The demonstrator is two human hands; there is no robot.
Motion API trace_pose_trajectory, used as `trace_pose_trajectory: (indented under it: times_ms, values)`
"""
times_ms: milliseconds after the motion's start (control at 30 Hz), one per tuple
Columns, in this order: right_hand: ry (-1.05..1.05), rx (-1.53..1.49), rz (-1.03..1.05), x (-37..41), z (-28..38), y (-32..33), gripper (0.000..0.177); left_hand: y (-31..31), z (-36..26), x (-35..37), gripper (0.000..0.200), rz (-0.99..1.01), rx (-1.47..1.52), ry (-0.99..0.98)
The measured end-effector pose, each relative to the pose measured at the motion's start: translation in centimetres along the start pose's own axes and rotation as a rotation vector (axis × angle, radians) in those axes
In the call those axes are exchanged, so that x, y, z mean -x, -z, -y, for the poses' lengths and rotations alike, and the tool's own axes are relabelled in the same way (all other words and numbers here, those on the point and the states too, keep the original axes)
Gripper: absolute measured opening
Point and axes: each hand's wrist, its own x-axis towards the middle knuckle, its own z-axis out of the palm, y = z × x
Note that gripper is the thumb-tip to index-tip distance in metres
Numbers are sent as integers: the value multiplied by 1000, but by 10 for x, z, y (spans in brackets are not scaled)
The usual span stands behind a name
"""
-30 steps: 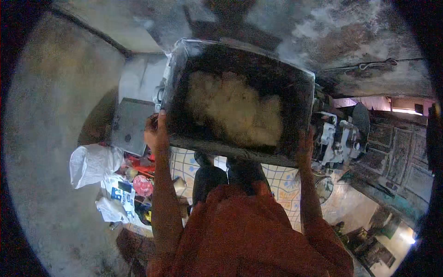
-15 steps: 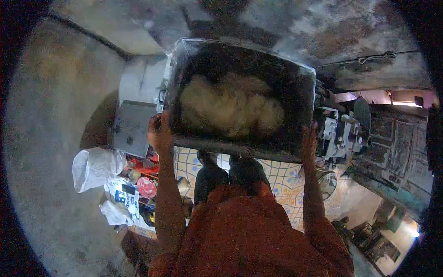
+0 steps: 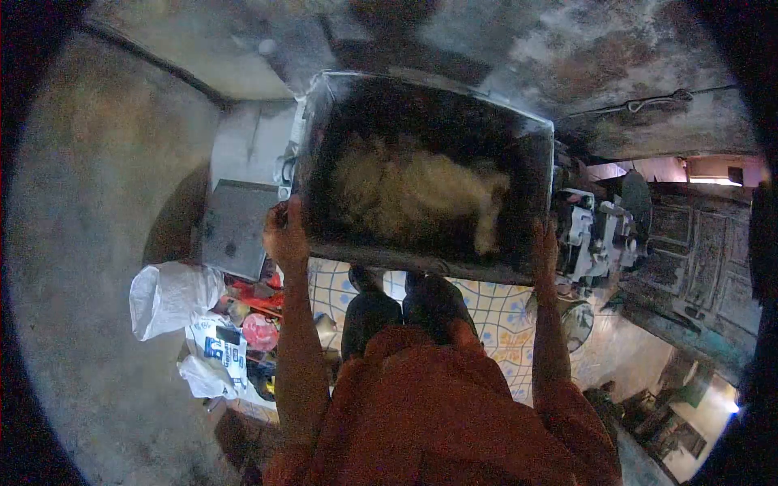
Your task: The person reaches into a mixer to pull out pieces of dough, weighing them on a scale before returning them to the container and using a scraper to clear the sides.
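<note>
A large dark metal tub with a pale worn rim stands before me. Inside it is a pale, dough-like mass, blurred, with one strand hanging toward the near right corner. My left hand grips the tub's near left corner with its fingers curled. At the near right corner, my right hand rests against the outer side, its fingers stretched out along the wall. Shadow hides part of these fingers and the inside walls of the tub.
Grey machine parts adjoin the tub's right side. A grey panel stands to the left. Below it are a white sack, plastic bags and a red round item. Patterned tiles cover the floor.
The pale mass in the tub has changed shape and shifted, and a strand now hangs at its right. Both hands stay at the tub's corners.
</note>
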Motion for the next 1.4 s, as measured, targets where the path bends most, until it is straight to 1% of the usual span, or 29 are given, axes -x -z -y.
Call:
trace_pose_trajectory:
  times_ms: [67, 167, 200, 233, 267, 300, 367, 400, 467, 533, 567, 667, 733, 767, 833, 867, 933, 967, 1000, 1033, 1067, 1100, 1167, 1233, 1267, 1333, 1400]
  values:
    - [-24, -22, 31, 2, 13, 5, 50, -2, 0, 1, 36, -11, 34, 6]
    - [-6, -57, 47, 8, 36, 11, 49, -3, 9, -3, 36, -33, -80, 38]
    - [9, -69, 46, 9, 40, 12, 49, -3, 9, -2, 36, -49, -107, 2]
    - [111, 49, 39, 2, 17, 7, 49, -3, 8, -1, 37, -66, -134, -34]
    - [211, 167, 33, -10, -20, -3, 49, -3, 5, 1, 37, -82, -161, -69]
    - [312, 285, 25, -16, -42, -9, 50, -2, -4, 2, 37, -66, -143, -38]
    - [257, 57, 43, -5, -21, -3, 51, 2, -24, 4, 37, -36, -104, 22]
    - [229, -57, 53, -1, -11, -1, 52, 2, -23, 5, 36, -22, -47, 44]
    - [96, 88, 38, -8, -25, -7, 51, 1, -17, 4, 35, 7, 66, 87]
    - [-7, 114, 49, -11, -35, -10, 51, 0, -11, 2, 34, 1, 29, 98]
    - [-42, 69, 66, -7, -15, -4, 52, 0, -9, 1, 33, -2, 10, 104]
    - [-31, -178, 93, -2, -11, -1, 55, 1, -8, 3, 32, -3, 84, 36]
    - [53, -238, 100, -5, -31, -7, 56, 1, 8, 0, 31, -17, -45, -123]
    - [112, -197, 101, -8, -37, -7, 55, 1, 10, 0, 31, -23, -111, -203]
    - [98, -140, 60, -10, -48, -11, 54, -2, 15, -1, 29, -33, -2, -79]
    - [26, -123, 19, -4, -16, -6, 53, -4, 14, -1, 29, -38, 52, -17]
    - [-4, -98, 6, -4, -11, -4, 53, -4, 9, 0, 28, -33, 73, 44]
    - [40, -89, 34, -8, -16, -2, 54, -4, 8, 0, 28, -30, 83, 74]
    - [85, -81, 63, -10, -21, -2, 56, -4, 11, 0, 27, -30, 85, 65]
    - [31, -73, 88, -10, -27, -3, 55, -5, 15, 0, 27, -29, 87, 56]
    - [-22, -65, 113, -1, 10, 8, 54, -5, 18, 1, 26, -28, 89, 47]
    - [-75, -57, 138, 3, 32, 14, 53, -4, 13, 1, 26, -32, 22, 48]
    - [-145, 29, 107, -3, 27, 8, 54, -1, -2, 1, 27, -37, -110, 49]
    - [126, 275, -2, -13, -14, -4, 50, -3, 12, -1, 28, -32, -61, 43]
    - [434, 475, -96, -25, -71, -17, 47, -4, 17, -2, 28, -30, -36, 40]
    - [745, 631, -157, -28, -94, -21, 43, 0, -3, 2, 29, -42, -73, 25]
    - [746, 548, -90, -18, -66, -8, 45, 0, -5, 3, 30, -48, -76, 20]
